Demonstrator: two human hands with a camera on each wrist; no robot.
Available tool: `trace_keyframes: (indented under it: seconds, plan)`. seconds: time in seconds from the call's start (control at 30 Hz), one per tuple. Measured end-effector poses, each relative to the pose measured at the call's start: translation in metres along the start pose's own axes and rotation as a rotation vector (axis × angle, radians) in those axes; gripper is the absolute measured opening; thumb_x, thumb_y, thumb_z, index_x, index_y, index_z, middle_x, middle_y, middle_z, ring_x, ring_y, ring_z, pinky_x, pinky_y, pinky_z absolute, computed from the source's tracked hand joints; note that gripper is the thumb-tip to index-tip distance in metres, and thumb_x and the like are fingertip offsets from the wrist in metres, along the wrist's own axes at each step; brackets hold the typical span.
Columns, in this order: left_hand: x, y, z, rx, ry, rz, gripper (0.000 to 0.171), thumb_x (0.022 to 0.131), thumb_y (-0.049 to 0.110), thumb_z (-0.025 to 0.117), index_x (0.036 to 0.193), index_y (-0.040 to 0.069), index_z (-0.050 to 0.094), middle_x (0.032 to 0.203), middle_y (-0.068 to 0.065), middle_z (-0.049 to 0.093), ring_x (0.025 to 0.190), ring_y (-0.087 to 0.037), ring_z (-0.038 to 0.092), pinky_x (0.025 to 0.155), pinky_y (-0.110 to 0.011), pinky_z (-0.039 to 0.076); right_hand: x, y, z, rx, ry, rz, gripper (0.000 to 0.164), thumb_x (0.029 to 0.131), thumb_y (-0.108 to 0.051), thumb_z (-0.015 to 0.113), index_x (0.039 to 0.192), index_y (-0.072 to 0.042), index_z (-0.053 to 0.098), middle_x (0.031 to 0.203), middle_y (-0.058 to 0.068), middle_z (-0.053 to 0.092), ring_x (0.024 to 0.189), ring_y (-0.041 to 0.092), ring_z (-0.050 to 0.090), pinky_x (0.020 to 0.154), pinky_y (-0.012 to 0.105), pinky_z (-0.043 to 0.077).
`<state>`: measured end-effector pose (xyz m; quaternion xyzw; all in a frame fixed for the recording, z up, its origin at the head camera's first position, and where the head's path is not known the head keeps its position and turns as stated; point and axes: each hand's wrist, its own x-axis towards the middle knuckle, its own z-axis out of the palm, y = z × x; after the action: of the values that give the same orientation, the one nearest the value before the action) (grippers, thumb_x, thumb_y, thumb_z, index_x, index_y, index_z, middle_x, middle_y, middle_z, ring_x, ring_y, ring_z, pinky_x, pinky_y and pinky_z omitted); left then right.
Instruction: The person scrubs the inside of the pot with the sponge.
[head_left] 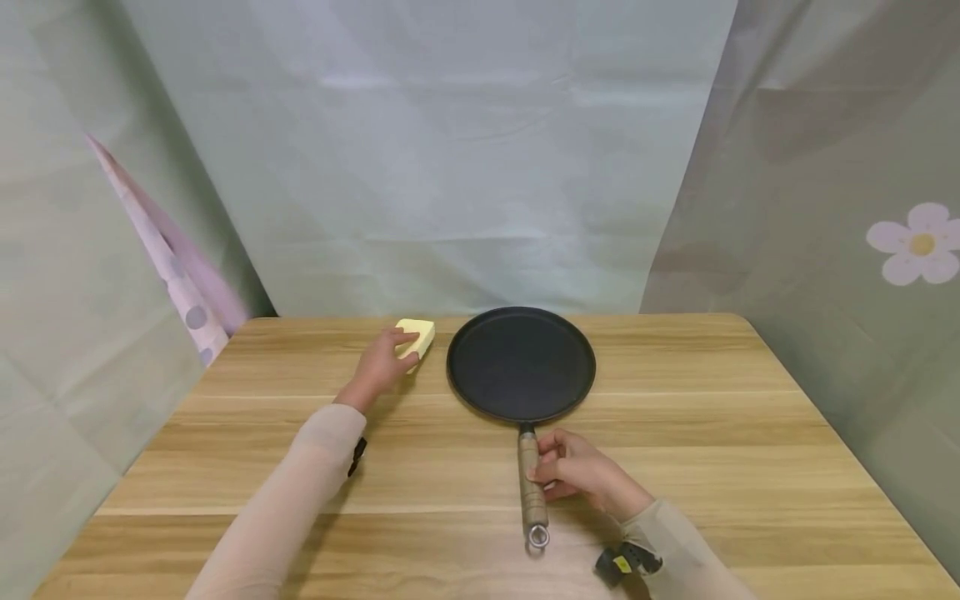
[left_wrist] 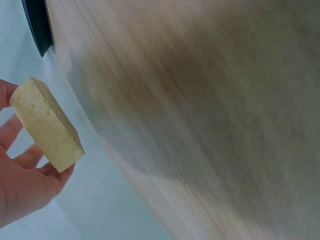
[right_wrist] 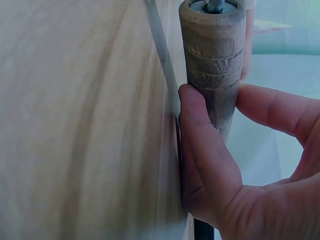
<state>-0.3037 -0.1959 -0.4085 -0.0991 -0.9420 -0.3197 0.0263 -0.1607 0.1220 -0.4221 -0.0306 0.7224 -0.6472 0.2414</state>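
A pale yellow sponge (head_left: 422,331), block-shaped, is at the back of the table, left of a round black flat pan (head_left: 521,364). My left hand (head_left: 381,362) holds it between thumb and fingers. In the left wrist view the sponge (left_wrist: 47,125) shows a pitted face, the fingers on its far side. The pan's wooden handle (head_left: 534,504) points toward me and ends in a metal ring. From the right, my right hand (head_left: 581,471) pinches the handle around its middle. The right wrist view shows thumb and fingers on opposite sides of the grooved handle (right_wrist: 215,60).
Pan and sponge are on a wood-grain table (head_left: 712,467) with rounded back corners. Behind it hangs a pale cloth backdrop (head_left: 465,167), and another cloth with a flower print (head_left: 921,244) hangs on the right. A dark wrist strap (head_left: 628,562) is on the right sleeve.
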Motion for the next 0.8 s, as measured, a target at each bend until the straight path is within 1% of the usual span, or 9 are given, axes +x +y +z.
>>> trace_keyframes:
  seconds: [0.1,0.27,0.43,0.53,0.7,0.8]
  plan:
    - [0.001,-0.003,-0.001,-0.01,0.008,-0.036,0.047,0.093,0.013,0.057,0.136,-0.005,0.05,0.145,-0.031,0.035,0.134,-0.048,0.031,0.11,-0.055,0.025,0.0,0.0,0.0,-0.001,-0.001,-0.003,0.041,0.077,0.0,0.067,0.11,0.008,0.043,0.086,0.008,0.051,0.072,0.016,0.058,0.066,0.033,0.056]
    - [0.003,-0.006,0.0,0.001,0.019,-0.062,0.046,0.093,0.012,0.056,0.134,-0.006,0.051,0.144,-0.032,0.036,0.134,-0.046,0.032,0.11,-0.054,0.026,0.0,0.0,0.001,0.001,0.002,0.002,0.041,0.078,0.0,0.067,0.11,0.008,0.043,0.085,0.008,0.051,0.072,0.016,0.057,0.065,0.033,0.056]
    - [0.005,-0.005,0.004,0.042,0.048,-0.091,0.044,0.09,0.012,0.057,0.131,-0.006,0.054,0.139,-0.032,0.043,0.131,-0.045,0.038,0.106,-0.053,0.034,-0.001,0.0,0.001,0.003,0.006,0.008,0.04,0.078,0.001,0.067,0.11,0.008,0.044,0.086,0.008,0.05,0.072,0.017,0.058,0.065,0.034,0.057]
    - [0.005,-0.003,0.006,0.068,0.052,-0.118,0.044,0.09,0.012,0.058,0.13,-0.005,0.055,0.137,-0.031,0.046,0.127,-0.045,0.043,0.101,-0.052,0.04,0.0,0.001,0.001,0.004,0.004,0.007,0.04,0.078,0.001,0.067,0.11,0.008,0.044,0.086,0.008,0.05,0.072,0.017,0.058,0.065,0.034,0.057]
    - [0.005,0.003,0.009,0.098,0.047,-0.158,0.044,0.09,0.014,0.058,0.131,-0.003,0.055,0.137,-0.031,0.046,0.115,-0.043,0.053,0.089,-0.049,0.047,0.001,0.001,0.0,0.004,-0.004,0.002,0.04,0.077,0.0,0.067,0.11,0.007,0.044,0.086,0.008,0.05,0.073,0.017,0.058,0.066,0.034,0.057]
    - [0.004,0.005,0.01,0.1,0.043,-0.174,0.044,0.091,0.015,0.06,0.131,-0.003,0.055,0.137,-0.031,0.046,0.095,-0.038,0.057,0.078,-0.044,0.049,0.0,0.0,-0.001,0.003,-0.01,0.001,0.041,0.077,0.0,0.066,0.11,0.008,0.044,0.086,0.008,0.051,0.073,0.017,0.058,0.067,0.034,0.056]
